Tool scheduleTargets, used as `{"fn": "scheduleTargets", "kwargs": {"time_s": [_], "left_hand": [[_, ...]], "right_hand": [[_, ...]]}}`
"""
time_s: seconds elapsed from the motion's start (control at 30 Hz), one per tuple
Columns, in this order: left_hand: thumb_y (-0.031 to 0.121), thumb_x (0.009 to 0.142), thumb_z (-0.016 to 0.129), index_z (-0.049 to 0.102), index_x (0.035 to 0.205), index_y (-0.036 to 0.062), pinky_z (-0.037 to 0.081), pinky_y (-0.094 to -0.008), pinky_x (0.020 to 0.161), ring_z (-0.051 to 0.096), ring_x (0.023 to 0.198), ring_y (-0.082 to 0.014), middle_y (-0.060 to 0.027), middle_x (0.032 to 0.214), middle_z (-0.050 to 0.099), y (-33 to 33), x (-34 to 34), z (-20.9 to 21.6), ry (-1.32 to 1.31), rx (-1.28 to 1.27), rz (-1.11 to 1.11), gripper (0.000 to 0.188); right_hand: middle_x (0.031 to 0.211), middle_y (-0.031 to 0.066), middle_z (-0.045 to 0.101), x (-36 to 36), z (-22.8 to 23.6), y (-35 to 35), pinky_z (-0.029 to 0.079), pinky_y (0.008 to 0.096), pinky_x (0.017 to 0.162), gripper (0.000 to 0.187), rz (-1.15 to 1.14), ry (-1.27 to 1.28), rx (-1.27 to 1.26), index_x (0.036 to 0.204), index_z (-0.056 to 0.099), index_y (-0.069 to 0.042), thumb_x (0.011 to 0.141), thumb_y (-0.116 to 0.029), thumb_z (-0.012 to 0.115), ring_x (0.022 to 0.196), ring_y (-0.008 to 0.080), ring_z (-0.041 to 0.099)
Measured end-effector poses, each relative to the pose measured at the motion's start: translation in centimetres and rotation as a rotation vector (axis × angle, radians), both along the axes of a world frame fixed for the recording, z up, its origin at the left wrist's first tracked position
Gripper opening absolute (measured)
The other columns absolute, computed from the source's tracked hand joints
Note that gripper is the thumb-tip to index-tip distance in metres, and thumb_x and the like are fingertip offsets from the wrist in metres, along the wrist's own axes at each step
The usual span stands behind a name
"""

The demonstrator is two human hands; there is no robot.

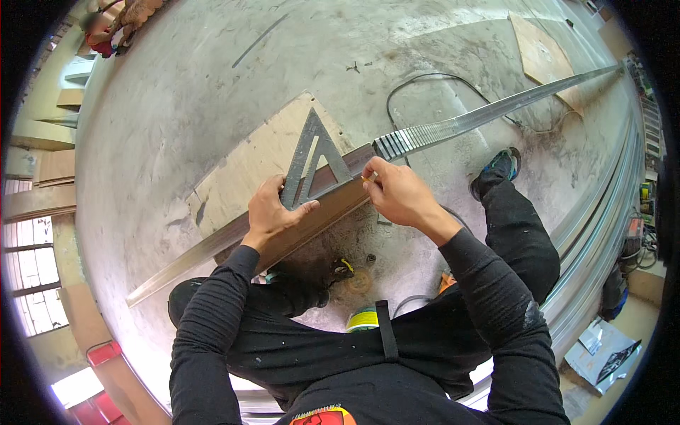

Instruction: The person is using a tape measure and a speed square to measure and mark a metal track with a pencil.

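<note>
A dark metal triangle square (pixel 312 152) stands against a long metal channel (pixel 453 129), which runs from the lower left to the far right. My left hand (pixel 273 214) grips the square's lower left corner, the thumb along its bottom edge. Close to the square's right corner, my right hand (pixel 402 193) is closed in a pinch. A small yellow-orange tip shows between its fingers; the rest of that thin thing is hidden. Just beyond this hand, a row of close crosswise cuts (pixel 402 142) marks the channel. Beneath the work lies a brown block (pixel 312 230).
A plywood sheet (pixel 244 166) lies behind the channel. A black cable (pixel 418 76) loops over the concrete floor, and another board (pixel 540 53) lies far right. Long metal profiles (pixel 602 212) are stacked at right. A round tub (pixel 363 320) sits between my legs. Another person (pixel 106 32) is far left.
</note>
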State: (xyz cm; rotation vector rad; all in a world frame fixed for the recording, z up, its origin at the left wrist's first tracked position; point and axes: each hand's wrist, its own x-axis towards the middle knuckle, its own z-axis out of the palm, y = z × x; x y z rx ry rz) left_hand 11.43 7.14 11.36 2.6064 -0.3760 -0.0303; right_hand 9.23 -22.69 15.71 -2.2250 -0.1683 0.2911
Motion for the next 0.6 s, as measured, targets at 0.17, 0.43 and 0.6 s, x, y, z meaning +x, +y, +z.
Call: {"fn": "scheduleTargets", "kwargs": {"time_s": [0.17,0.43,0.6], "left_hand": [[0.068,0.071,0.087,0.070,0.112,0.0042,0.056,-0.0381,0.079,0.071,0.089,-0.0282,-0.0116,0.096,0.072,-0.3,-0.1,0.4,0.029,0.002,0.019,0.077],[0.065,0.067,0.088,0.071,0.107,0.0017,0.055,-0.0396,0.079,0.070,0.089,-0.0311,-0.0131,0.095,0.070,-0.6,-0.1,0.6,0.023,-0.023,0.038,0.077],[0.063,0.066,0.089,0.071,0.106,0.0021,0.055,-0.0403,0.079,0.070,0.089,-0.0320,-0.0133,0.095,0.070,-0.7,0.0,0.6,0.020,-0.030,0.033,0.076]], "right_hand": [[0.093,0.0245,0.073,0.2,-0.6,0.5,0.053,0.0551,0.080,0.022,-0.047,0.022,0.004,0.110,0.062,-0.004,0.096,-0.020,0.065,0.092,0.0476,0.069],[0.089,0.0261,0.072,0.8,-1.4,1.2,0.053,0.0563,0.079,0.021,-0.048,-0.013,0.037,0.109,0.062,-0.004,0.096,-0.020,0.065,0.089,0.0486,0.069],[0.089,0.0265,0.071,1.2,-2.0,1.7,0.053,0.0561,0.079,0.020,-0.039,-0.006,0.035,0.110,0.062,-0.004,0.096,-0.018,0.065,0.089,0.0489,0.068]]}}
